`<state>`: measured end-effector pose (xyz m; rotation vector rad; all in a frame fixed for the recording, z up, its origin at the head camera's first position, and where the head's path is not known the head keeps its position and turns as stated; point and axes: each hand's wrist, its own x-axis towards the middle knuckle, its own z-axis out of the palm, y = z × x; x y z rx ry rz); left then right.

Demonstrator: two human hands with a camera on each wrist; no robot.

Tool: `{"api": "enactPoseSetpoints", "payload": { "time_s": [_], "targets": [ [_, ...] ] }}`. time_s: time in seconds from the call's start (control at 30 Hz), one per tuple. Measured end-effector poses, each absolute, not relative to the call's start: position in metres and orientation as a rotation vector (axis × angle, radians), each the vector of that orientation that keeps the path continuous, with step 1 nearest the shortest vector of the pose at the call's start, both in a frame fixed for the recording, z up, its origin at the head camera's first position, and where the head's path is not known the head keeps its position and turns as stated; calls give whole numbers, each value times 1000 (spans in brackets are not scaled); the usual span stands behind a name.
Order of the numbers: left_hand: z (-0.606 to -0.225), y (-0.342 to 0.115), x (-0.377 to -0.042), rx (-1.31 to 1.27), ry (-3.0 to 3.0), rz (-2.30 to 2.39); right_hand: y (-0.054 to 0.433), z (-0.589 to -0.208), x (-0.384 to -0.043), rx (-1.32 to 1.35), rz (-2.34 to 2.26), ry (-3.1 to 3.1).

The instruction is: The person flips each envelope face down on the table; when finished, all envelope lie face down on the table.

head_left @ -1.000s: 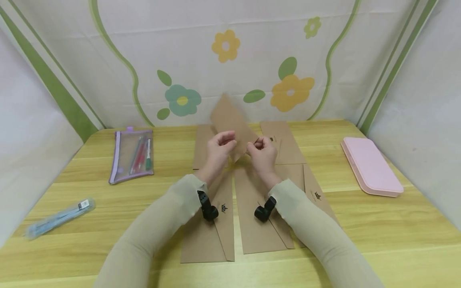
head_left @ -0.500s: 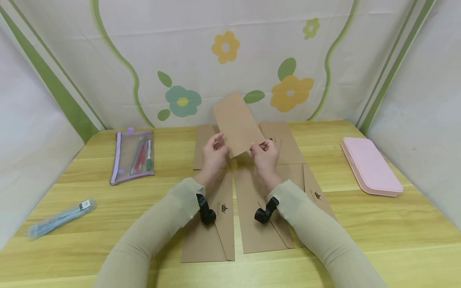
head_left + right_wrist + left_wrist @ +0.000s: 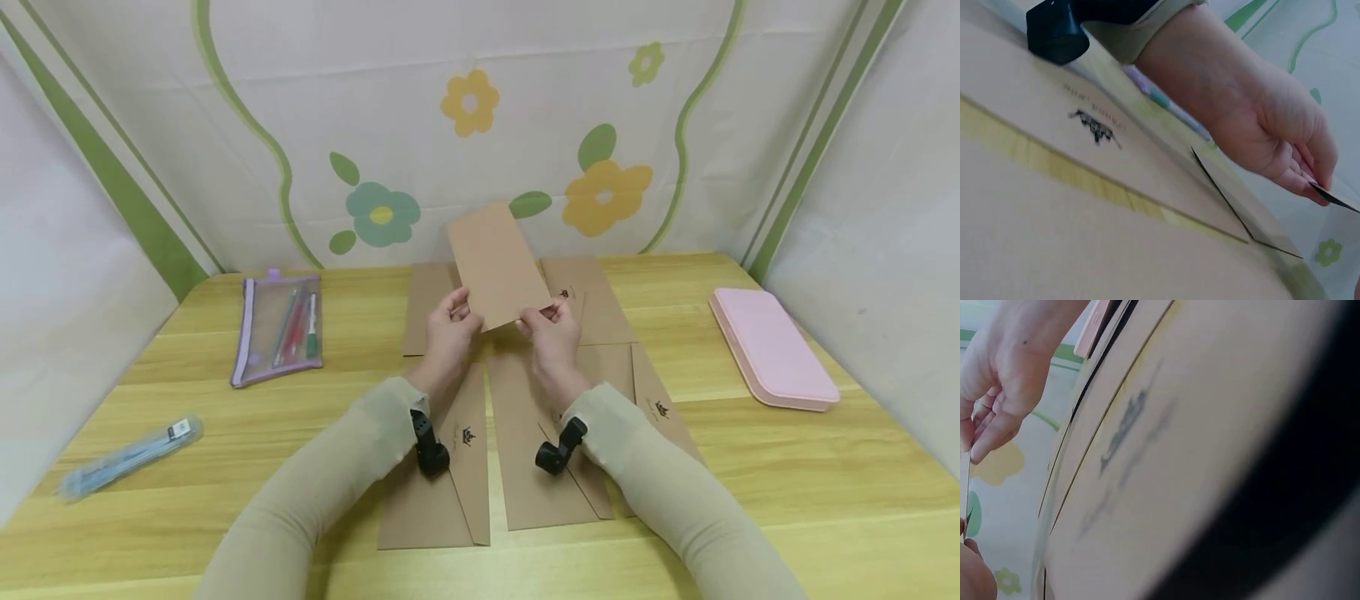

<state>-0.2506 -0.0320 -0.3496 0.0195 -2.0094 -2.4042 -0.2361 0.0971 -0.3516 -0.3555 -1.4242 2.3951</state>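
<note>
Held up over the back of the table is a brown kraft-paper envelope (image 3: 498,262), its plain face toward me and its top leaning left. My left hand (image 3: 450,333) pinches its lower left edge between thumb and fingers, a hold also visible in the right wrist view, where that left hand (image 3: 1266,125) appears from the side. At the lower right corner, my right hand (image 3: 553,333) grips it with the thumb in front. In the left wrist view the right hand (image 3: 1010,381) holds the paper's thin edge. The envelope's far side is hidden in the head view.
Several kraft envelopes lie in two rows beneath my arms, among them a front left envelope (image 3: 427,517) and one with a crown print (image 3: 660,408). Left stand a mesh zip pouch (image 3: 258,333) with pens and a clear packet (image 3: 131,458); right, a pink case (image 3: 776,346).
The envelope was swinging, one corner up and blurred; it has turned its flat face toward me and sunk slightly. My left hand has come onto its left edge.
</note>
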Motion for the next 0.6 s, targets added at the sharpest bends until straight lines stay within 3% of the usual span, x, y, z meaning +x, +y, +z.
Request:
{"api": "enactPoseSetpoints", "payload": {
  "time_s": [0.23, 0.6],
  "targets": [
    [-350, -36, -255, 0, -2067, -2373, 122, -355, -236, -248, 2358, -1822],
    [-351, -43, -260, 6, -2345, -2326, 150, -354, -234, -138, 1888, -2550]
  ]
}}
